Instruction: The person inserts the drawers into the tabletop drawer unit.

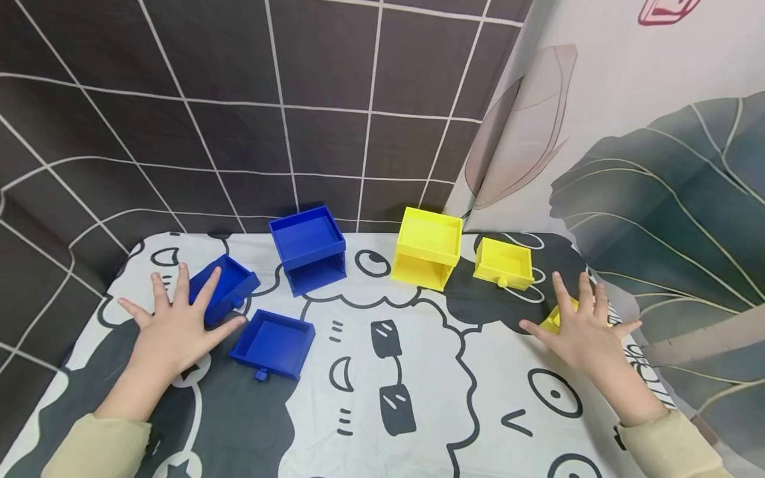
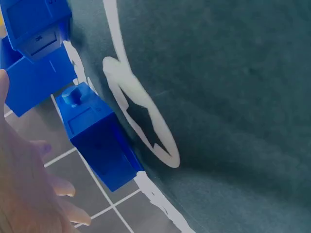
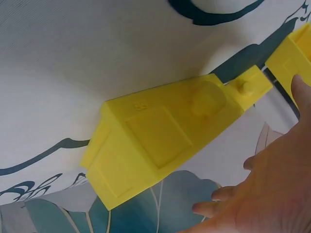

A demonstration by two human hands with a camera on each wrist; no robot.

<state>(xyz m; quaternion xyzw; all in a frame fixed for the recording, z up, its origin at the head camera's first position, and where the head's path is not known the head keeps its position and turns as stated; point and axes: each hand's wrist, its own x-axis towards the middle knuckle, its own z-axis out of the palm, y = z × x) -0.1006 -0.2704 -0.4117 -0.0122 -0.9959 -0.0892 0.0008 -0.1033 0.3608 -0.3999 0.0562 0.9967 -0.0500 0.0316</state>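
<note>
My left hand (image 1: pixel 173 332) has its fingers spread, held over the left side of the cloth and overlapping a blue drawer (image 1: pixel 234 285) in the head view. Closer to the front lies a second blue drawer (image 1: pixel 277 342) with a small round knob. Behind them stands a blue box frame (image 1: pixel 307 238) with a shallow tray top and an open front. On the right, my right hand (image 1: pixel 588 335) also spreads its fingers, partly hiding a yellow drawer (image 1: pixel 550 323). That yellow drawer (image 3: pixel 160 136) shows larger in the right wrist view. Both hands hold nothing.
A yellow box frame (image 1: pixel 429 232) with an open front stands at the back centre, and another yellow drawer (image 1: pixel 505 261) sits right of it. A patterned cloth (image 1: pixel 370 332) covers the table. Dark gridded fabric (image 1: pixel 323 79) and a leaf-print curtain (image 1: pixel 675 199) hang behind.
</note>
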